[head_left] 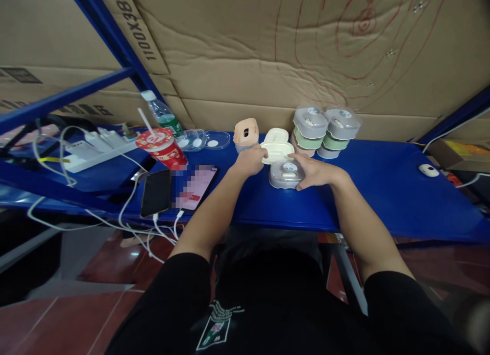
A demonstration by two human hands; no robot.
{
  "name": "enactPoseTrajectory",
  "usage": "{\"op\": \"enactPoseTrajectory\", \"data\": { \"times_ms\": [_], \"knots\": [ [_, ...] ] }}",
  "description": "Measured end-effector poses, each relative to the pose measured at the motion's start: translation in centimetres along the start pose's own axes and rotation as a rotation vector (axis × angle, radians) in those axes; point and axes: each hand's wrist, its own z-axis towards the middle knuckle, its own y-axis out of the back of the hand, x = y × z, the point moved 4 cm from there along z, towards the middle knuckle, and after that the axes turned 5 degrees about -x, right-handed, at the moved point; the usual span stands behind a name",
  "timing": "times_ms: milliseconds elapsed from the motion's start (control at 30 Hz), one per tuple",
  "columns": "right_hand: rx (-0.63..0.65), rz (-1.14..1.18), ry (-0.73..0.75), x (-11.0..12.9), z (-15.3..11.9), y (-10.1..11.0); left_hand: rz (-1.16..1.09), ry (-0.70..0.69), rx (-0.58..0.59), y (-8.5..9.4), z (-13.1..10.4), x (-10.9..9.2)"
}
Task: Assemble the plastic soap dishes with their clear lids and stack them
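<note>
My left hand (251,161) is closed on the left edge of a cream tray (277,152), fingers curled over its rim. Behind that tray lies another cream piece (277,135). In front of it sits a grey box with a clear lid (285,175), upright on the blue table (283,207). My right hand (313,172) has thumb and fingers apart, the thumb against the right side of the grey box and a fingertip at the cream tray's right edge. Just behind my left hand stand stacked peach pieces (246,132).
Two stacks of lidded boxes (310,123) (341,124) stand behind my right hand. Clear lids (216,140), a red cup (164,147), a bottle (163,112), two phones (156,193) and a power strip (103,151) lie leftward. A small white device (429,170) is far right.
</note>
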Motion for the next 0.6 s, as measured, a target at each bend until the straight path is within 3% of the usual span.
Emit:
{"op": "enactPoseTrajectory", "data": {
  "times_ms": [233, 433, 600],
  "knots": [
    [-0.017, -0.024, -0.039, 0.9, -0.3, 0.4, -0.074, -0.037, -0.046, 0.6, 0.1, -0.1],
    [-0.014, -0.041, -0.083, -0.6, -0.7, 1.1, -0.454, -0.121, -0.266, 1.9, 0.3, -0.3],
    [-0.04, -0.069, -0.062, -0.4, -0.5, 0.9, -0.757, -0.034, -0.28, 1.9, 0.9, 0.0]
  ]
}}
